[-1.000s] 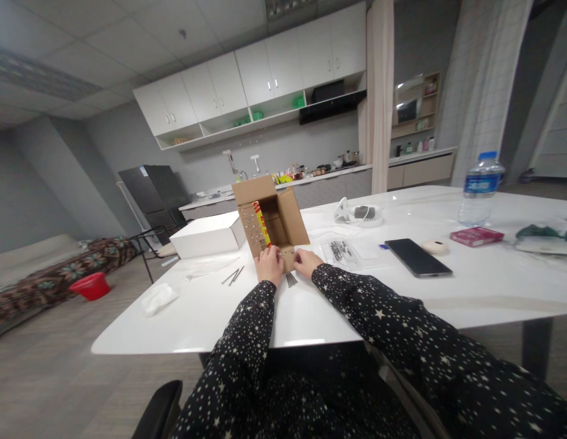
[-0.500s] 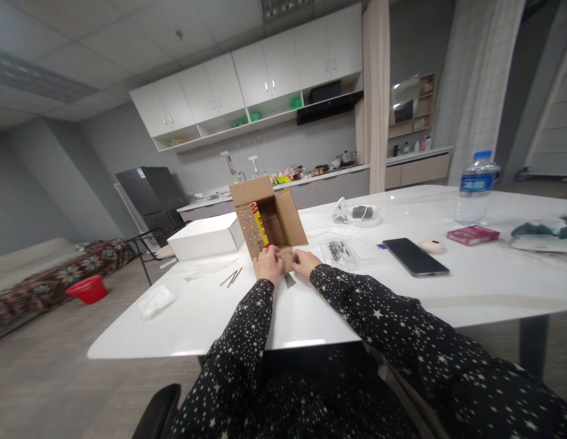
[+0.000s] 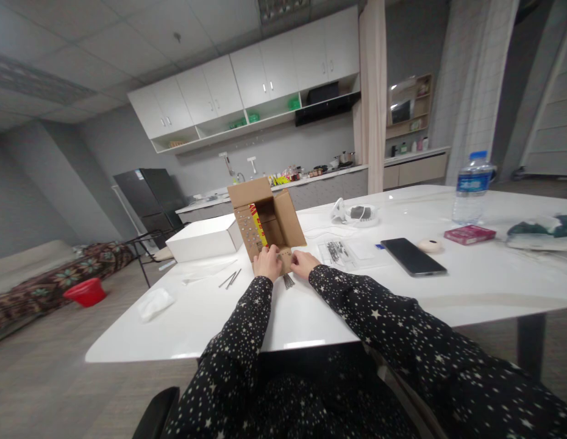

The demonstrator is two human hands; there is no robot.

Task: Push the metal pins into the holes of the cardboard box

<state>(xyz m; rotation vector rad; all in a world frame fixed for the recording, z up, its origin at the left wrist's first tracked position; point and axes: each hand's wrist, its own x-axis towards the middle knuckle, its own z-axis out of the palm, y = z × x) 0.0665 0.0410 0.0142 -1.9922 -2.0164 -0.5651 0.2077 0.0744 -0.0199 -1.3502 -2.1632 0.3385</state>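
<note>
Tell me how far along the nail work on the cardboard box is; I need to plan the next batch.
Done: the box shows rows of dots on its left flap. In hand: left hand and right hand press the front flap. Left: loose nails by the hands, two farther left, more in a bag.

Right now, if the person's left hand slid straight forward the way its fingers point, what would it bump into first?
Probably the open brown cardboard box: the left hand already rests at its near flap, fingers pointing into it.

White wall cabinets [image 3: 265, 79], black fridge [image 3: 149, 195], grey floor [image 3: 46, 372]
</note>
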